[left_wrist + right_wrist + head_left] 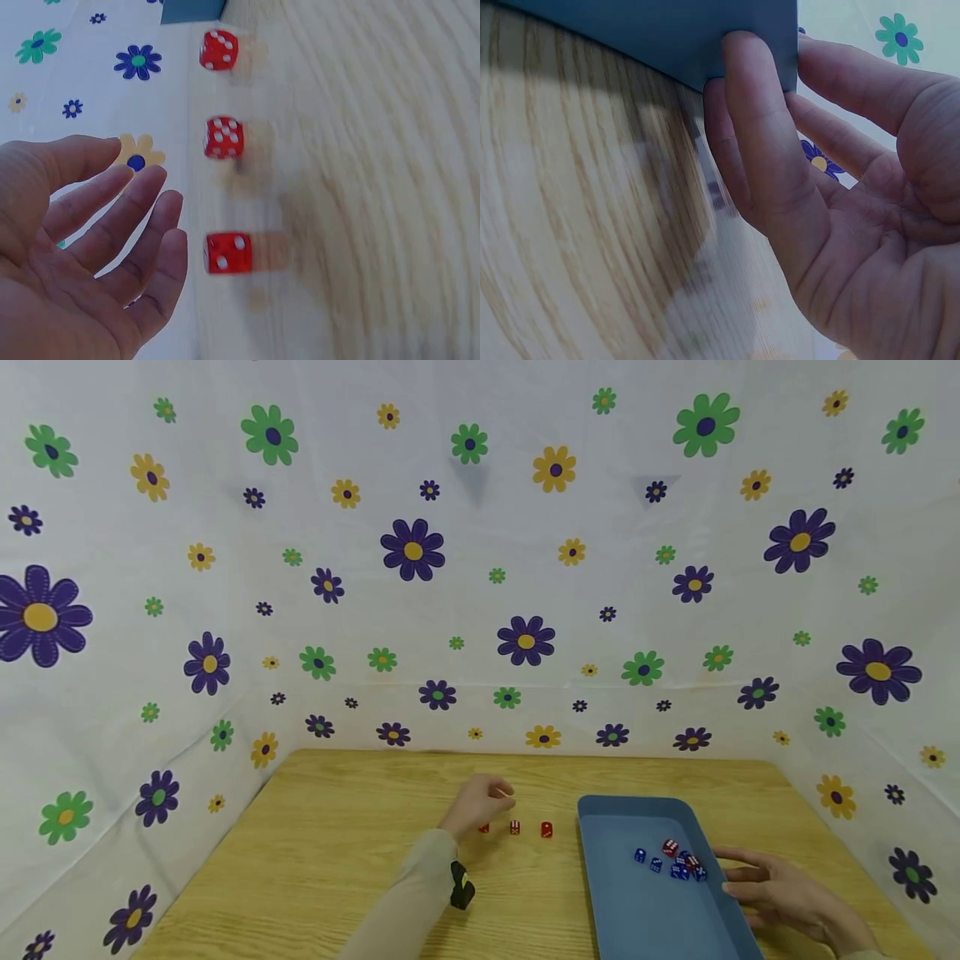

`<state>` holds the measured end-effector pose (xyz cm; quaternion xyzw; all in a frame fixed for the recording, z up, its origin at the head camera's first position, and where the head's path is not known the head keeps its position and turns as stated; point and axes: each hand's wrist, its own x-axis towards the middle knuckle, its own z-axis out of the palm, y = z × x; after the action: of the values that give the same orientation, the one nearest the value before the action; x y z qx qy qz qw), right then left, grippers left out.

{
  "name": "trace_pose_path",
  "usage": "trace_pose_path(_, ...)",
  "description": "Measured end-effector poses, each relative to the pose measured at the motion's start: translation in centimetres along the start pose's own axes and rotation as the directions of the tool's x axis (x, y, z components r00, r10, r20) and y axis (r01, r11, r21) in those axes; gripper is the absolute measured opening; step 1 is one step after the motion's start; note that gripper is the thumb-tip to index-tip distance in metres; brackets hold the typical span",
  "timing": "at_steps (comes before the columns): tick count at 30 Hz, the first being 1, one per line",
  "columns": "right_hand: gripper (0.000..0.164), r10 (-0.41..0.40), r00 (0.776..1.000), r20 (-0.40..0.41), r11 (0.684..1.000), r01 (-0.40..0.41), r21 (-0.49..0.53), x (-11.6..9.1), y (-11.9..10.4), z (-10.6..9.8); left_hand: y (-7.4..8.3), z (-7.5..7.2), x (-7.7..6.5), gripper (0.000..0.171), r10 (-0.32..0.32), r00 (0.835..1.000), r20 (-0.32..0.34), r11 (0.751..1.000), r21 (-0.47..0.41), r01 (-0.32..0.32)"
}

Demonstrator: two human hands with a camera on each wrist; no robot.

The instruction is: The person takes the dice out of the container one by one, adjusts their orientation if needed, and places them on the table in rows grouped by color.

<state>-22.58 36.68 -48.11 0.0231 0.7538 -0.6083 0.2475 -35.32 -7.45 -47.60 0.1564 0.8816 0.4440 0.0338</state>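
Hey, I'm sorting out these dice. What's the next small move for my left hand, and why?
Probably move your left hand to the blue tray and pick up the red die beside the blue dice. The hand looks empty, near three red dice lined up on the table, and your right hand is against the tray's side.

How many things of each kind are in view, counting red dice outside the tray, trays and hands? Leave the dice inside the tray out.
Red dice outside the tray: 3
Blue tray: 1
Left hand plus right hand: 2
Total: 6
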Motion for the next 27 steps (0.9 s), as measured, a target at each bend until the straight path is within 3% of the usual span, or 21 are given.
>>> trace_pose_path(12, 0.074, 0.007, 1.0, -0.022, 1.0, -0.007, -0.016, 0.2, 0.0, 0.1, 3.9, 3.7, 0.3, 0.023, 0.07, 0.996, 0.061, 0.997, -0.047, -0.067)
trace_pose_path(19, 0.072, 0.001, 1.0, -0.025, 1.0, -0.001, -0.025, 0.2, -0.1, 0.2, 5.6, 6.2, 1.2, 0.028, 0.128, 0.988, 0.087, 0.983, -0.146, -0.114)
trace_pose_path(23, 0.071, -0.014, 1.0, -0.014, 1.0, 0.014, -0.014, -0.1, -0.1, 0.1, 7.2, 7.6, 1.6, 0.031, 0.159, 0.984, 0.083, 0.974, -0.179, -0.142)
trace_pose_path(27, 0.071, -0.016, 1.0, -0.009, 1.0, 0.016, -0.005, -0.2, 0.0, 0.1, 8.8, 8.9, 2.0, 0.03, 0.148, 0.987, 0.066, 0.973, -0.189, -0.134)
